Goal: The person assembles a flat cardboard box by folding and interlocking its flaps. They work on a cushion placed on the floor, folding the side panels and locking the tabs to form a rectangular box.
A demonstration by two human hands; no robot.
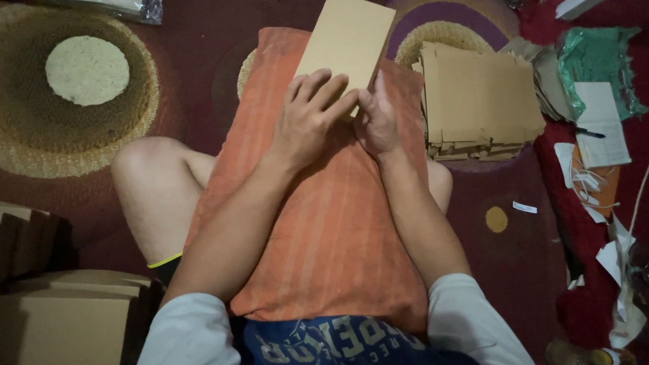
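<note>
Left hand: the left hand (308,117) lies flat on the near end of the cardboard piece (347,42), fingers spread and pressing down, not closed around it.
Right hand: the right hand (377,120) touches the near right corner of the cardboard piece; its fingers are bent at the edge, but I cannot tell if they pinch it.
Cardboard piece: a flat brown one, tilted, resting on the far end of the pillow.
Pillow: the orange striped pillow (327,227) lies across the person's lap, under both arms.
Stack on the right: a pile of flat cardboard (479,100) sits on the rug, just beside the pillow.
Boxes on the left: folded brown boxes (51,330) stand near the person's knee.
Rug: a dark red rug (184,42) with round patterns lies under it all.
Papers: white papers (601,127) and a green bag (599,57) lie at the far right.
</note>
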